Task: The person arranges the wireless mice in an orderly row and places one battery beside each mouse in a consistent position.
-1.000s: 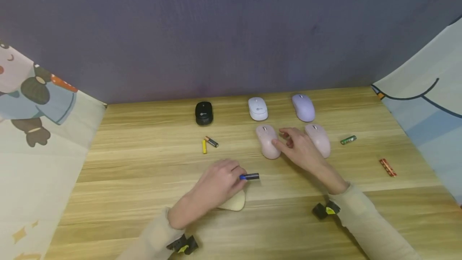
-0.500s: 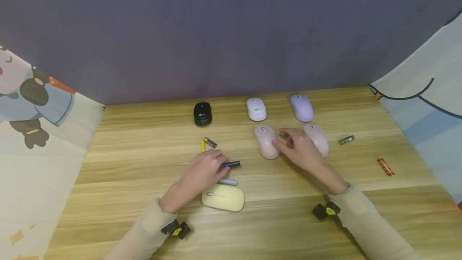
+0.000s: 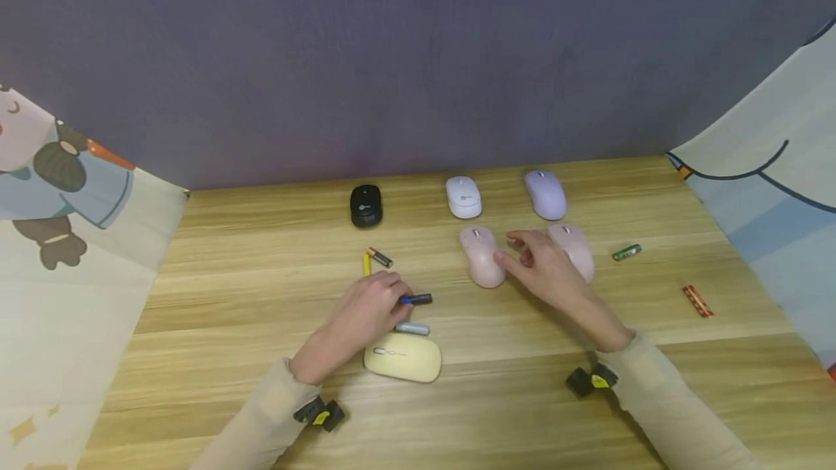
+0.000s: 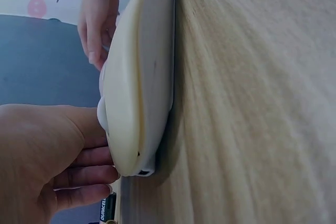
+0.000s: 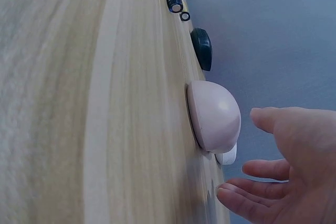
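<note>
My left hand point(image 3: 366, 314) pinches a dark blue and black battery point(image 3: 419, 299) by one end, close over the table behind a yellow mouse point(image 3: 403, 357). Between that mouse and the hand lies a silver-grey battery point(image 3: 414, 328). My right hand point(image 3: 545, 267) hovers, fingers loosely bent and holding nothing, between two pink mice, the left one point(image 3: 482, 256) and the right one point(image 3: 572, 252). In the right wrist view its thumb stands apart from a pink mouse point(image 5: 214, 118). The yellow mouse point(image 4: 128, 77) fills the middle of the left wrist view, partly hiding the left fingers.
Along the back stand a black mouse point(image 3: 366, 206), a white mouse point(image 3: 464, 197) and a purple mouse point(image 3: 546, 194). A yellow battery point(image 3: 367, 264) and a black-and-copper one point(image 3: 380, 257) lie beyond the left hand. At right are a green battery point(image 3: 627, 252) and a red wrapped pack point(image 3: 697, 301).
My left hand has moved left and toward the back with the battery, uncovering the yellow mouse and the silver-grey battery. In the last half second it has barely shifted. My right hand stays in place.
</note>
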Action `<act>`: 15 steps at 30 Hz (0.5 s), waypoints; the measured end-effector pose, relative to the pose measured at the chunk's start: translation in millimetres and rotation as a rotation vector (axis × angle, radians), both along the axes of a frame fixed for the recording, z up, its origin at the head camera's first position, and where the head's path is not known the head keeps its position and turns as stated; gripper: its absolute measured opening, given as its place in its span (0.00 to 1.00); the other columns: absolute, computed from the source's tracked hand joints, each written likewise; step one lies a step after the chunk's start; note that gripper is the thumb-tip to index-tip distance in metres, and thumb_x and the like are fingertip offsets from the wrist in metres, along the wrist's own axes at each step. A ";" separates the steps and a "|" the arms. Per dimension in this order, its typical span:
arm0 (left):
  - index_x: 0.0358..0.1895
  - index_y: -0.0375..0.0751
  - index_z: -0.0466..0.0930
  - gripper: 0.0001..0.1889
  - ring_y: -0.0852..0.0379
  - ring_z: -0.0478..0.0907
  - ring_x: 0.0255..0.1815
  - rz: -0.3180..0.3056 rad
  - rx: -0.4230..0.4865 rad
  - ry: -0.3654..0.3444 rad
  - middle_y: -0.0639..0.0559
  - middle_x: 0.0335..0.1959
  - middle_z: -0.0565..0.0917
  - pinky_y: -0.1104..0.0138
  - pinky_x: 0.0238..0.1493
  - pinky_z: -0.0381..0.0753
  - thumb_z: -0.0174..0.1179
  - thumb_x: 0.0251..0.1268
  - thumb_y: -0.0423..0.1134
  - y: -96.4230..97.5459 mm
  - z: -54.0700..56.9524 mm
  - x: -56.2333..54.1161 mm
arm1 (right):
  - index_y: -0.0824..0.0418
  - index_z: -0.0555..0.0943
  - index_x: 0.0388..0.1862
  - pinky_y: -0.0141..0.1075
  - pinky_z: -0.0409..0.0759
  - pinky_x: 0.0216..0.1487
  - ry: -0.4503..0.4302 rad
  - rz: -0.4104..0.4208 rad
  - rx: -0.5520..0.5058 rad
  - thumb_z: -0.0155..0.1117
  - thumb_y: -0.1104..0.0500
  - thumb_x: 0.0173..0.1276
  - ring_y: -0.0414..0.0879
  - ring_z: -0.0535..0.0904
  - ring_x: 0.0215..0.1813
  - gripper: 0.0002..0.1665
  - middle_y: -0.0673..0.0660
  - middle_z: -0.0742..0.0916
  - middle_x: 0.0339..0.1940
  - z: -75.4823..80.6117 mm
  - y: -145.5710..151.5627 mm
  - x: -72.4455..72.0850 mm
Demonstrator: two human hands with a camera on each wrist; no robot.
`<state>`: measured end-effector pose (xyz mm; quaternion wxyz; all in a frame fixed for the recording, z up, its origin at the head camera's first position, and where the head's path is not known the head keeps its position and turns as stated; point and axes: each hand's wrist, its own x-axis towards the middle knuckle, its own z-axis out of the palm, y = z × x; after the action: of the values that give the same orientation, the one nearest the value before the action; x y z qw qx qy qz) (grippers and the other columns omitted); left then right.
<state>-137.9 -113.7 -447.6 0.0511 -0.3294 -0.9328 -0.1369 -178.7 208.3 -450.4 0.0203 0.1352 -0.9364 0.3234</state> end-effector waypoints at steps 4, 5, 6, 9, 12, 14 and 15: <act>0.42 0.40 0.89 0.08 0.56 0.83 0.38 0.000 0.000 0.008 0.51 0.37 0.88 0.64 0.45 0.87 0.72 0.63 0.39 -0.8 -1.0 0.2 | 0.70 0.77 0.66 0.50 0.85 0.48 0.004 -0.001 -0.004 0.65 0.46 0.76 0.55 0.83 0.45 0.33 0.67 0.86 0.54 0.8 0.5 -0.1; 0.42 0.40 0.89 0.08 0.56 0.83 0.38 0.000 -0.001 0.011 0.51 0.37 0.88 0.63 0.45 0.87 0.72 0.63 0.39 -1.0 -1.3 0.2 | 0.70 0.77 0.66 0.50 0.85 0.48 0.005 -0.002 -0.003 0.65 0.46 0.76 0.55 0.83 0.45 0.33 0.67 0.86 0.54 0.9 0.8 -0.1; 0.42 0.40 0.89 0.09 0.56 0.83 0.38 0.001 -0.003 0.013 0.51 0.37 0.88 0.63 0.45 0.87 0.72 0.63 0.39 -1.1 -1.4 0.2 | 0.70 0.77 0.66 0.50 0.85 0.48 0.007 -0.004 -0.002 0.65 0.47 0.76 0.55 0.83 0.46 0.33 0.67 0.86 0.54 0.9 1.0 -0.4; 0.43 0.41 0.89 0.09 0.55 0.83 0.39 0.002 -0.009 0.017 0.51 0.37 0.88 0.61 0.47 0.87 0.72 0.63 0.40 -1.4 -1.9 0.2 | 0.70 0.77 0.66 0.49 0.84 0.48 0.013 -0.003 -0.007 0.66 0.47 0.75 0.55 0.83 0.45 0.32 0.67 0.86 0.54 0.9 1.4 -0.3; 0.43 0.41 0.89 0.10 0.55 0.83 0.39 0.002 -0.013 0.026 0.51 0.38 0.88 0.60 0.49 0.87 0.73 0.63 0.41 -1.7 -2.7 -0.1 | 0.70 0.77 0.66 0.49 0.84 0.48 0.010 -0.005 -0.007 0.66 0.47 0.76 0.55 0.83 0.45 0.32 0.67 0.86 0.54 0.8 1.6 -0.1; 0.43 0.41 0.89 0.10 0.55 0.83 0.39 0.001 -0.008 0.031 0.51 0.37 0.88 0.60 0.49 0.87 0.73 0.63 0.41 -2.1 -3.2 0.0 | 0.70 0.77 0.66 0.49 0.84 0.48 0.008 -0.005 -0.007 0.66 0.47 0.76 0.55 0.83 0.46 0.32 0.67 0.86 0.54 1.1 1.6 0.2; 0.43 0.41 0.89 0.10 0.55 0.83 0.39 0.001 -0.007 0.034 0.52 0.37 0.88 0.60 0.49 0.87 0.73 0.63 0.41 -2.3 -3.5 0.1 | 0.70 0.77 0.66 0.49 0.84 0.48 0.007 -0.004 -0.008 0.66 0.47 0.76 0.55 0.83 0.46 0.32 0.67 0.86 0.54 1.2 1.6 0.3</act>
<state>-137.9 -116.0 -451.1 0.0661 -0.3312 -0.9325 -0.1280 -178.5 209.8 -449.2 0.0248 0.1344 -0.9353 0.3264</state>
